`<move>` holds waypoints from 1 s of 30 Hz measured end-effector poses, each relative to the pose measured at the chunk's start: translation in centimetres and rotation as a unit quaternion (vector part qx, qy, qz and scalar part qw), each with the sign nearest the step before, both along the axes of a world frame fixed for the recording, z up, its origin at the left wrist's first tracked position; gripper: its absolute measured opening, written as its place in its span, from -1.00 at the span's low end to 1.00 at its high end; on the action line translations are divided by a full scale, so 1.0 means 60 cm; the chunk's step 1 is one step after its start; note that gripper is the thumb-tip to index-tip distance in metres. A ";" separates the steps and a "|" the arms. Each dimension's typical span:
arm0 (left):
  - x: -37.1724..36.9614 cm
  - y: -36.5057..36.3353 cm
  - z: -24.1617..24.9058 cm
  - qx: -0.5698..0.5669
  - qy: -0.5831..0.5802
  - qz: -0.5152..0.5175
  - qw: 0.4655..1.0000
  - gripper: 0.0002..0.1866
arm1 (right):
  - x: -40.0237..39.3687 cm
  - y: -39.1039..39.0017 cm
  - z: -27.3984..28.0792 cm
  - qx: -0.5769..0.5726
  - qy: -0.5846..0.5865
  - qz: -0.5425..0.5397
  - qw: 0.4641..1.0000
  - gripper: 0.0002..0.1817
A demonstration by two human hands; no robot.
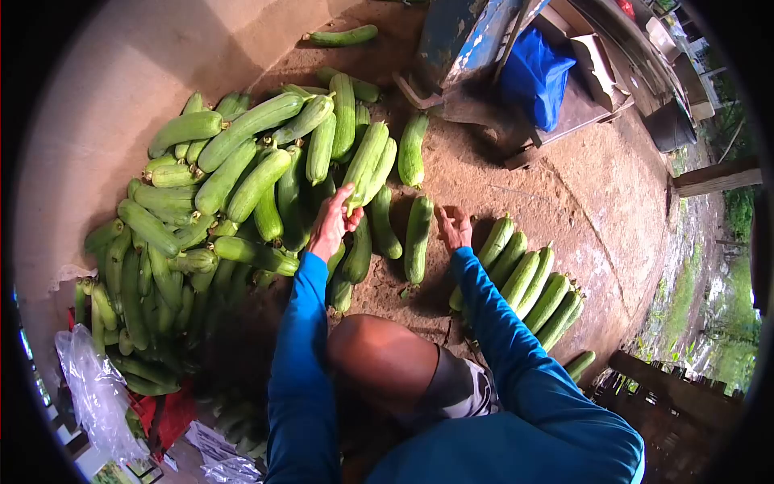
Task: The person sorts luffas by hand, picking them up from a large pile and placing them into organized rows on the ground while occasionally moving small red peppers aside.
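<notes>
My left hand (332, 223) is closed around the near end of a pale green luffa gourd (368, 155), which points away from me at the edge of a large heap. Close against its right side is another luffa gourd (382, 171). My right hand (455, 227) hovers over the ground with its fingers apart and nothing in them. Just left of it lies a darker luffa gourd (418, 240), with a curved one (384, 222) beyond that. Under my right forearm, several luffa gourds (518, 278) lie side by side in a row.
The heap of luffa gourds (184, 196) leans toward the wall (105, 137) on the left. Clear plastic bags (93, 387) lie at lower left. A blue bag (538, 77) and an open cardboard box (601, 68) sit on a low platform at the back right.
</notes>
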State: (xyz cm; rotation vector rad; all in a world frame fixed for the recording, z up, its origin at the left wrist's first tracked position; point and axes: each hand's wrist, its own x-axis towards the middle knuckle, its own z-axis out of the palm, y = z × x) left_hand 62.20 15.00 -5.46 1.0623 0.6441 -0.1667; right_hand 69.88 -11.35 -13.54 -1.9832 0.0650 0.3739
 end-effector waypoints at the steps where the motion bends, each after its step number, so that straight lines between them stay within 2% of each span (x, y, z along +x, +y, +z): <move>1: -0.032 -0.015 0.005 -0.063 -0.032 0.049 0.996 -0.55 | 0.001 0.032 0.048 0.093 0.093 -0.006 0.991 -0.51; 3: -0.092 -0.038 -0.014 -0.034 -0.022 0.065 0.997 -0.60 | 0.001 0.079 0.080 0.213 0.252 0.063 0.942 -0.31; 5: -0.153 -0.061 -0.038 0.052 -0.023 0.044 0.997 -0.61 | -0.007 0.132 0.078 0.217 0.296 0.165 0.916 -0.20; 7: -0.184 -0.085 0.011 0.181 -0.003 -0.036 0.983 -0.56 | -0.023 0.172 0.101 0.193 0.323 0.224 0.899 -0.18; 8: -0.191 -0.096 0.016 0.249 -0.015 -0.068 0.966 -0.56 | -0.038 0.186 0.066 0.280 0.236 0.256 0.895 -0.19; 9: -0.200 -0.106 0.016 0.315 -0.027 -0.100 0.943 -0.55 | -0.059 0.200 0.033 0.241 0.276 0.167 0.916 -0.24; 11: -0.226 -0.123 0.066 0.339 -0.116 -0.093 0.929 -0.57 | -0.062 0.198 -0.021 0.304 0.293 0.206 0.883 -0.29; 13: -0.241 -0.124 0.065 0.317 0.053 -0.133 0.937 -0.57 | -0.069 0.167 0.012 0.329 0.299 0.215 0.870 -0.31; 15: -0.243 -0.121 0.046 0.228 0.120 -0.089 0.962 -0.56 | -0.073 0.120 0.026 0.371 0.257 0.212 0.867 -0.32; 16: -0.252 -0.123 0.040 0.238 0.135 -0.079 0.959 -0.58 | -0.073 0.080 0.021 0.350 0.249 0.205 0.880 -0.30; 17: -0.267 -0.139 0.035 0.272 0.115 -0.019 0.955 -0.62 | -0.067 0.043 0.028 0.329 0.239 0.202 0.891 -0.29; 18: -0.267 -0.123 0.020 0.248 0.103 -0.055 0.962 -0.67 | -0.060 0.007 0.060 0.266 0.226 0.186 0.918 -0.25; 19: -0.270 -0.108 0.005 0.226 0.095 -0.088 0.965 -0.72 | -0.055 -0.037 0.100 0.252 0.239 0.171 0.922 -0.29; 21: -0.271 -0.116 -0.005 0.245 0.120 -0.055 0.960 -0.69 | -0.046 -0.142 -0.007 0.158 0.088 0.090 0.979 -0.37; 23: -0.264 -0.114 0.002 0.244 0.115 -0.069 0.960 -0.68 | -0.042 -0.225 0.078 0.155 0.183 0.038 0.970 -0.16; 24: -0.260 -0.113 0.008 0.248 0.108 -0.075 0.960 -0.67 | -0.030 -0.252 0.109 0.104 0.230 0.049 0.966 -0.09; 27: -0.247 -0.119 0.024 0.252 0.089 -0.090 0.959 -0.66 | -0.011 -0.326 0.115 0.107 0.257 0.013 0.961 -0.32; 30: -0.244 -0.119 0.023 0.251 0.072 -0.104 0.960 -0.66 | -0.021 -0.355 0.146 0.070 0.178 0.018 0.981 -0.43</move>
